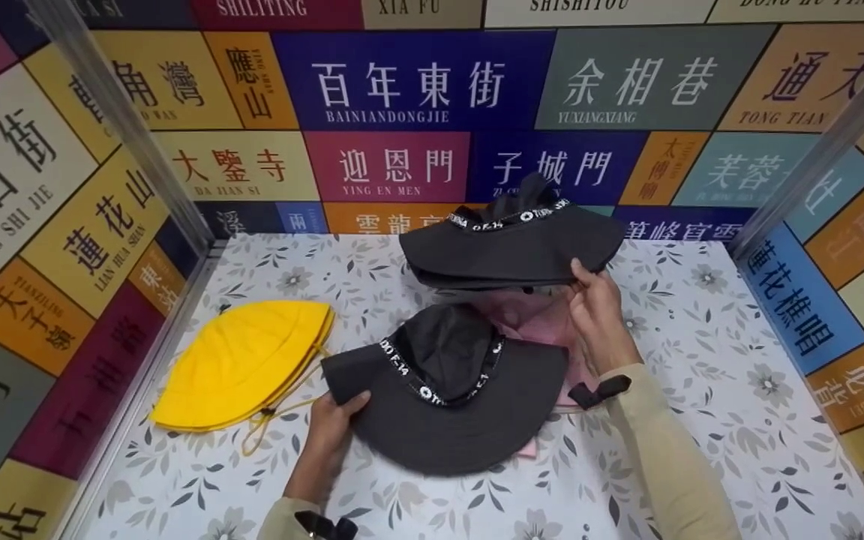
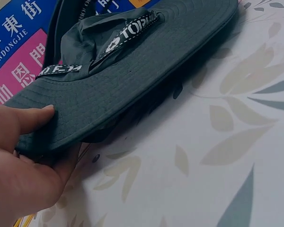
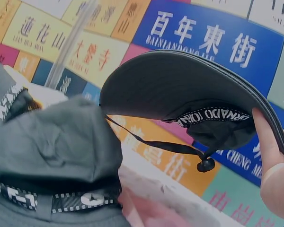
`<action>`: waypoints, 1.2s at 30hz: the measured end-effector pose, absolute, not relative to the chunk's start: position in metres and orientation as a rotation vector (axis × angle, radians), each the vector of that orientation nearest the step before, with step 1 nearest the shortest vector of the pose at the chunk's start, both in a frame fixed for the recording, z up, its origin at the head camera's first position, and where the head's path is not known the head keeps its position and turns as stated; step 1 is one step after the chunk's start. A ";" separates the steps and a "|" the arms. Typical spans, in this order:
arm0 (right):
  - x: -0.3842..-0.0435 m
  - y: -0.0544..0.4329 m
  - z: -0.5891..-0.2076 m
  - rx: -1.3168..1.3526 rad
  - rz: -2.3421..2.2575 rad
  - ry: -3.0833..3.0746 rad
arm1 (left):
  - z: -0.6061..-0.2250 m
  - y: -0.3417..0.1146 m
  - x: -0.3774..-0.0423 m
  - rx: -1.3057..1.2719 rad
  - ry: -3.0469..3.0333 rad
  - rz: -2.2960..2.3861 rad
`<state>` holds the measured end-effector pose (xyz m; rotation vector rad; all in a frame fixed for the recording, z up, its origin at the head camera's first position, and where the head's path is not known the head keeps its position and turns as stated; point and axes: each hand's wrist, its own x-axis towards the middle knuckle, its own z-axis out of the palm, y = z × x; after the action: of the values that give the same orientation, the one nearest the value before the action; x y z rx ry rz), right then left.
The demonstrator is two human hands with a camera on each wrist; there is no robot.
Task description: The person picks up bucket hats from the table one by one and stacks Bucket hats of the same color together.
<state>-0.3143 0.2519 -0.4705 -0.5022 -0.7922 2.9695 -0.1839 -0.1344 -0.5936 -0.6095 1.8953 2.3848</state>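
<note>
I've got the left hand (image 1: 331,424) pinching the near black hat (image 1: 454,439) by its brim, over pink fabric (image 1: 541,319); right hand (image 1: 601,319) pinches the far black hat (image 1: 503,255), raised behind. Step looks like separating the pair. Next move likely calls for firm brim grips, clear of each other.

Soft light, faint shadows, left wrist view dimmer (faintly bluish)

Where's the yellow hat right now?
In the head view, the yellow hat lies on the left of the table, just left of the black hat that the left hand grips.
</note>
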 end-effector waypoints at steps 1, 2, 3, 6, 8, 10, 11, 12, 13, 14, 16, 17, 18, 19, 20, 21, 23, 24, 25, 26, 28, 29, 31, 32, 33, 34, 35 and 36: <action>-0.313 0.251 -0.468 -0.485 2.980 -0.775 | -0.594 -0.135 -0.184 -0.609 1.903 2.382; -0.311 0.250 -0.466 -0.465 2.984 -0.777 | -0.594 -0.135 -0.184 -0.609 1.905 2.380; -0.309 0.249 -0.464 -0.442 2.992 -0.776 | -0.594 -0.135 -0.184 -0.610 1.894 2.386; -0.303 0.244 -0.458 -0.364 3.005 -0.809 | -0.594 -0.135 -0.183 -0.588 1.870 2.397; -0.298 0.240 -0.455 -0.308 2.997 -0.846 | -0.593 -0.135 -0.183 -0.577 1.848 2.403; -0.292 0.236 -0.452 -0.260 3.001 -0.853 | -0.593 -0.134 -0.183 -0.578 1.831 2.404; -0.288 0.234 -0.452 -0.242 3.004 -0.852 | -0.592 -0.134 -0.184 -0.577 1.831 2.402; -0.285 0.232 -0.451 -0.225 3.010 -0.850 | -0.592 -0.133 -0.184 -0.579 1.827 2.397; -0.282 0.230 -0.450 -0.211 3.019 -0.850 | -0.592 -0.134 -0.184 -0.587 1.823 2.395; -0.279 0.228 -0.449 -0.205 3.027 -0.856 | -0.591 -0.134 -0.184 -0.592 1.812 2.399; -0.273 0.226 -0.449 -0.195 3.042 -0.857 | -0.590 -0.134 -0.184 -0.587 1.792 2.405; -0.270 0.225 -0.448 -0.193 3.045 -0.868 | -0.590 -0.134 -0.184 -0.582 1.785 2.408; -0.268 0.224 -0.448 -0.192 3.049 -0.874 | -0.590 -0.135 -0.184 -0.580 1.778 2.408; -0.265 0.223 -0.448 -0.191 3.051 -0.885 | -0.590 -0.135 -0.184 -0.581 1.771 2.411; -0.263 0.222 -0.448 -0.186 3.047 -0.905 | -0.589 -0.135 -0.184 -0.580 1.766 2.413; -0.261 0.221 -0.448 -0.183 3.046 -0.917 | -0.589 -0.135 -0.185 -0.582 1.770 2.409; -0.256 0.219 -0.449 -0.165 3.050 -0.942 | -0.588 -0.134 -0.185 -0.603 1.772 2.410; -0.254 0.218 -0.450 -0.151 3.053 -0.957 | -0.588 -0.133 -0.186 -0.620 1.771 2.408; -0.251 0.217 -0.450 -0.137 3.064 -0.960 | -0.587 -0.133 -0.186 -0.633 1.761 2.415; -0.248 0.217 -0.451 -0.121 3.081 -0.951 | -0.585 -0.132 -0.186 -0.638 1.750 2.424; -0.242 0.216 -0.453 -0.076 3.109 -0.957 | -0.583 -0.131 -0.186 -0.653 1.709 2.464; -0.239 0.216 -0.454 -0.052 3.127 -0.951 | -0.582 -0.131 -0.187 -0.654 1.679 2.485; -0.233 0.216 -0.457 -0.011 3.166 -0.921 | -0.581 -0.131 -0.187 -0.644 1.624 2.528; -0.231 0.216 -0.459 0.006 3.175 -0.923 | -0.580 -0.131 -0.186 -0.638 1.602 2.543; -0.228 0.215 -0.461 0.020 3.178 -0.935 | -0.580 -0.131 -0.186 -0.637 1.586 2.551; -0.225 0.215 -0.463 0.029 3.185 -0.935 | -0.580 -0.131 -0.187 -0.617 1.561 2.567; -0.222 0.214 -0.466 0.036 3.197 -0.923 | -0.580 -0.132 -0.187 -0.603 1.544 2.576; -0.219 0.214 -0.468 0.042 3.202 -0.927 | -0.580 -0.133 -0.187 -0.591 1.532 2.581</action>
<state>-0.2188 0.2137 -0.4683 0.0421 -0.9271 3.2022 -0.1866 -0.1331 -0.5798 -0.5912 1.5317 2.5813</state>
